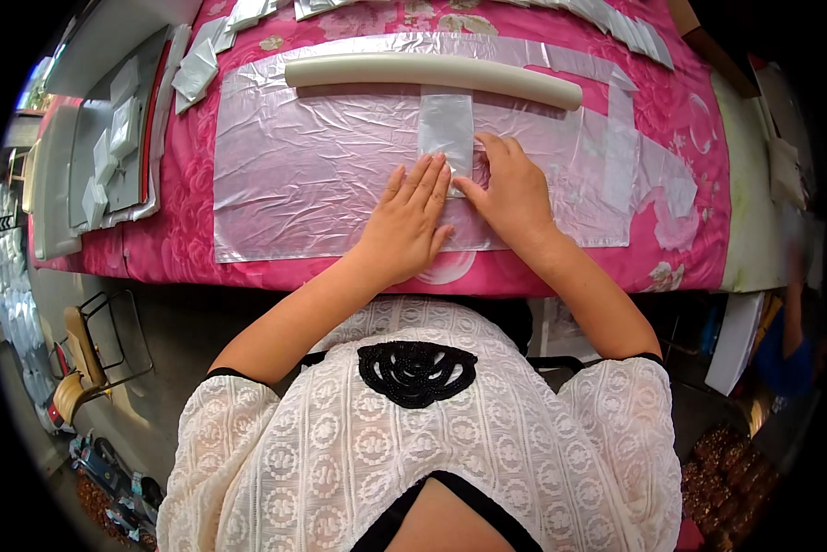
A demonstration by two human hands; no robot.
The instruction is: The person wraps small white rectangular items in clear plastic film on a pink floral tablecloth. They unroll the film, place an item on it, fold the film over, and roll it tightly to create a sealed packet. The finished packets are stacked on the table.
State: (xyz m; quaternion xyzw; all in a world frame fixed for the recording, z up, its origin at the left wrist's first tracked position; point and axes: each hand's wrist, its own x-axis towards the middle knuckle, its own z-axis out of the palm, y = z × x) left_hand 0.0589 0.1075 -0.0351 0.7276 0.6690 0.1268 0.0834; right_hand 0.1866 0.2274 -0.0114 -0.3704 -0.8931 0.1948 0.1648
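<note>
Now resting open left hand [416,216] on white strip [446,124], upper centre of frame, holding right hand [513,191] half-curled at its edge, apparently gripping nothing; looks partway, with folded packets [195,69] lying upper left, leaving strip flat, running up to pale roll [432,75]

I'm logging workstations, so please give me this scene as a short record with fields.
Left hand: flat, fingers over the white strip
Right hand: thumb and fingers apart, at the strip's right edge
Beneath: clear plastic sheet on pink floral cloth
Beyond hands: pale tube, lying crosswise
Upper left: white packets
</note>
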